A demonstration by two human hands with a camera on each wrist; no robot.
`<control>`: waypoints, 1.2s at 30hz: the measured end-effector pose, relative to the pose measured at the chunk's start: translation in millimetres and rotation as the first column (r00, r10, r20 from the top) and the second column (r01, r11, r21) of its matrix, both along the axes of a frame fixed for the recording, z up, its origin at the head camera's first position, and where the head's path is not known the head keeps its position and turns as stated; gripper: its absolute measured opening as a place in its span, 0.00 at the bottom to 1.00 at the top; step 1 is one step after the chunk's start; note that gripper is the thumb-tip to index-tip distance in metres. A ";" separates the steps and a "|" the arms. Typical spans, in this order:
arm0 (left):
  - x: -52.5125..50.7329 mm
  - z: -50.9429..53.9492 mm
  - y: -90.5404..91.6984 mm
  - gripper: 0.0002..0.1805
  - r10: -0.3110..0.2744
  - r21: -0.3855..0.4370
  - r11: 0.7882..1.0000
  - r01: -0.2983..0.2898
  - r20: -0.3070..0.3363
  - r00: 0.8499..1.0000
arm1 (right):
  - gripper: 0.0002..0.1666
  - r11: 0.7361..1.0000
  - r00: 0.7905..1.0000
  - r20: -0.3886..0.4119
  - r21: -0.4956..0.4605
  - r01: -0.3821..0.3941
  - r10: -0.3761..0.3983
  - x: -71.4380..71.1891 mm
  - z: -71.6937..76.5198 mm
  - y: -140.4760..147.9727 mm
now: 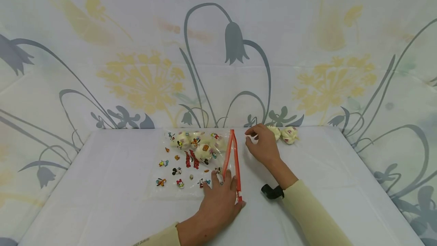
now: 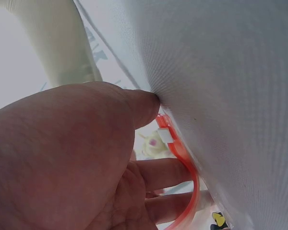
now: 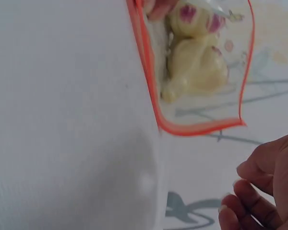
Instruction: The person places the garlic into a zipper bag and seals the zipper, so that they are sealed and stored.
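A clear zip bag (image 1: pixel 184 162) printed with cartoon figures lies on the table, its red-edged mouth (image 1: pixel 237 158) parted toward the right. Inside are several cream bulbs with purple marks, apparently garlic (image 1: pixel 203 155). My left hand (image 1: pixel 220 202) rests at the near end of the mouth, fingers spread and fairly straight; the left wrist view shows the fingers (image 2: pixel 165 173) by the red rim and the thumb against the table. Just right of the mouth, my right hand (image 1: pixel 263 145) hovers with loosely bent fingers, holding nothing. Beyond it sits a garlic bulb (image 1: pixel 290 135) beside another, partly hidden one (image 1: pixel 274 133).
The white-covered table (image 1: pixel 112 185) meets a flower-printed cloth (image 1: pixel 211 67) at its back edge. A black camera mount (image 1: pixel 272 191) sticks out from the right wrist. In the right wrist view the bag's mouth (image 3: pixel 201 128) gapes, with bulbs inside.
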State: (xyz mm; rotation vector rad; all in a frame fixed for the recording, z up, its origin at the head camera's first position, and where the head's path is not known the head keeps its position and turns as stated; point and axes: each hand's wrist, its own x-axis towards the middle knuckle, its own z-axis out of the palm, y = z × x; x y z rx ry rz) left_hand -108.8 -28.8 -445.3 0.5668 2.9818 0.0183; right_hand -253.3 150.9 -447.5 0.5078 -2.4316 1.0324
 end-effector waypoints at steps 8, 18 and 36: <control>1.8 1.4 -0.4 0.44 -0.010 -0.013 1.000 0.009 -0.020 1.000 | 0.11 0.993 0.993 0.011 -0.014 0.116 -0.116 -5.0 7.3 30.2; 2.5 0.7 -0.9 0.44 -0.015 -0.003 1.000 0.015 -0.021 1.000 | 0.25 0.981 0.979 0.086 -0.029 0.189 -0.186 -15.4 5.5 62.6; 2.6 -0.1 -1.5 0.44 -0.023 -0.006 1.000 0.023 -0.029 0.999 | 0.31 0.969 0.968 0.039 0.023 0.248 -0.249 -24.5 -7.4 103.7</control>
